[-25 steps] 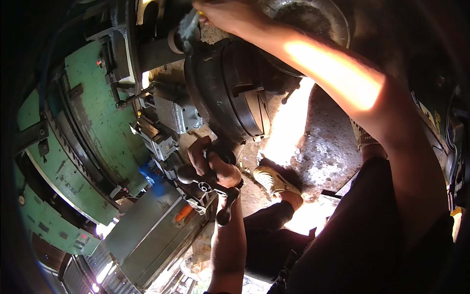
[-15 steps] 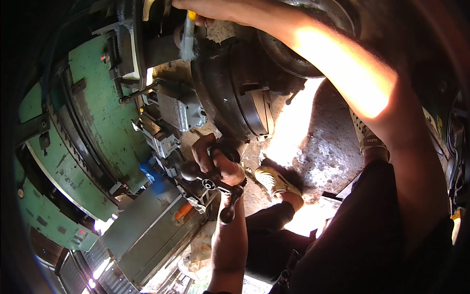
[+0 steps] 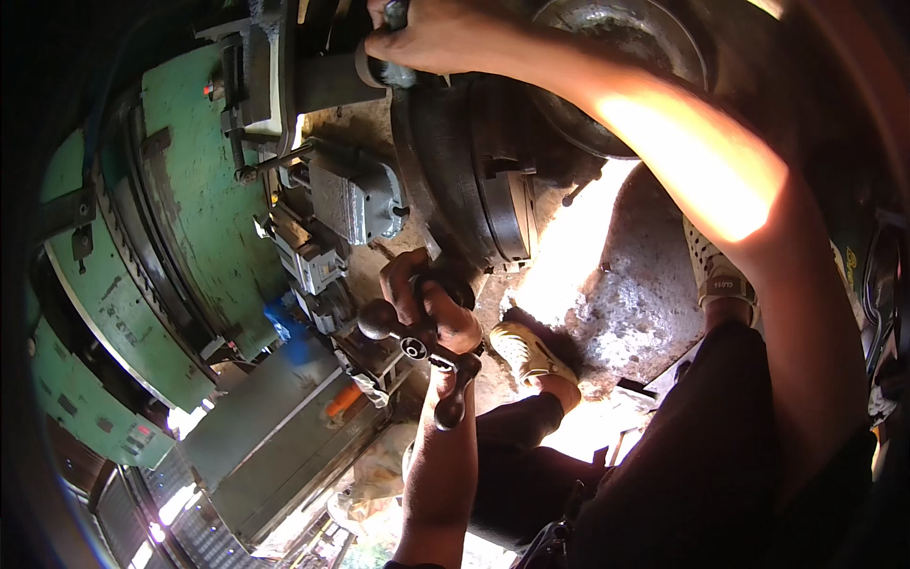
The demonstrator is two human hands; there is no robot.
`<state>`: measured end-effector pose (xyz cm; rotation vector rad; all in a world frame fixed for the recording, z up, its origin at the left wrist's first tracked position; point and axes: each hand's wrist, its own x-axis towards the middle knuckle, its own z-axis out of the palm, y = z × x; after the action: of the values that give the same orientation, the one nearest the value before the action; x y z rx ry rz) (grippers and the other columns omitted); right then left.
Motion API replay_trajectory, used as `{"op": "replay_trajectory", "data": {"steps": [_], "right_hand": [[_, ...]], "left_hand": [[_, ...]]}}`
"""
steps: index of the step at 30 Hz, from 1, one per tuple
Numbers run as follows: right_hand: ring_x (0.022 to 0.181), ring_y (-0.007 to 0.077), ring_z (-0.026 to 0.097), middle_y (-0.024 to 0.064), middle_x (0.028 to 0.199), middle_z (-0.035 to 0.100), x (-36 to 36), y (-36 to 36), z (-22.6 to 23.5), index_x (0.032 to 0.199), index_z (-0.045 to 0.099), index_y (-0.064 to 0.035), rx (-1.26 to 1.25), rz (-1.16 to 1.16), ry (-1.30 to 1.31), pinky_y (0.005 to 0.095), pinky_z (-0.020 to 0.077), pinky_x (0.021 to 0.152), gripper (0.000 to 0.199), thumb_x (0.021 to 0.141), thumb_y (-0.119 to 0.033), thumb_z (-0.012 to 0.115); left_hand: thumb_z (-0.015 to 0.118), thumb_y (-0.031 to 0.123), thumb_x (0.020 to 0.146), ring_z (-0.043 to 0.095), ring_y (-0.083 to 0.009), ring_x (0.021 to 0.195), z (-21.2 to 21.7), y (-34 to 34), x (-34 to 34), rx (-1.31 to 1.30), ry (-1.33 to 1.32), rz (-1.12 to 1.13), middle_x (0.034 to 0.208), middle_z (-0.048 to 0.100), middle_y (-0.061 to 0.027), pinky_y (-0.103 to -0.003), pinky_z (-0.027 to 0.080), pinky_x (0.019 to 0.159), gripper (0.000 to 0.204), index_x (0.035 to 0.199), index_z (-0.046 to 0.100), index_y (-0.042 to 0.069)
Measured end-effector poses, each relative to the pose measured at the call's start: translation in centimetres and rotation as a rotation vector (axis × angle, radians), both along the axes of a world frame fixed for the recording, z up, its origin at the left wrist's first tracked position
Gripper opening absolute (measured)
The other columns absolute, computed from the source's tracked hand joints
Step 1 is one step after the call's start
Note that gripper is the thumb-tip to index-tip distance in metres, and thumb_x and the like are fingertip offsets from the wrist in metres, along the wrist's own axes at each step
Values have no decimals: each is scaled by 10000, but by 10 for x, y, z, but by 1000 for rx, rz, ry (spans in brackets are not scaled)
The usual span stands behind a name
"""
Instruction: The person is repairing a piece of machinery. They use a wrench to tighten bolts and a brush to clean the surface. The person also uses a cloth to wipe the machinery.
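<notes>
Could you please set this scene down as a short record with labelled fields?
Left hand: curled around part of the ball-ended crank handle
Right hand: holding a brush, its bristles partly visible
Person's left: green machine body
Between the arms: large dark round metal part
Near the crank: orange object; blue item, too blurred to identify
Feet: pale shoes
Light: bright patches on the floor and right forearm

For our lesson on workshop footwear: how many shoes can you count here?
2. One shoe is right of the left hand; the other shoe is farther right, partly covered by the right forearm. Others could be hidden in shadow.
</notes>
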<state>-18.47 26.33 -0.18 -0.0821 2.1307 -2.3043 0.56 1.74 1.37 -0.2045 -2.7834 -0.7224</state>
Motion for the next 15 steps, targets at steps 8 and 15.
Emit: {"op": "replay_trajectory", "data": {"steps": [8, 15], "right_hand": [[637, 146, 631, 62, 728, 673, -41, 1, 23, 861, 667, -43, 296, -239, 36, 305, 513, 566, 121, 921, -143, 699], [634, 145, 613, 58, 714, 645, -96, 4, 35, 810, 617, -53, 156, 133, 119, 309, 496, 574, 157, 872, -64, 762]], "left_hand": [[506, 165, 803, 614, -314, 964, 3, 6, 2, 59, 21, -9, 1079, 604, -170, -429, 492, 864, 354, 1088, 646, 8], [554, 150, 759, 638, -355, 864, 4, 0, -2, 54, 94, 6, 1087, 606, -179, -452, 523, 749, 382, 1108, 665, 44]]}}
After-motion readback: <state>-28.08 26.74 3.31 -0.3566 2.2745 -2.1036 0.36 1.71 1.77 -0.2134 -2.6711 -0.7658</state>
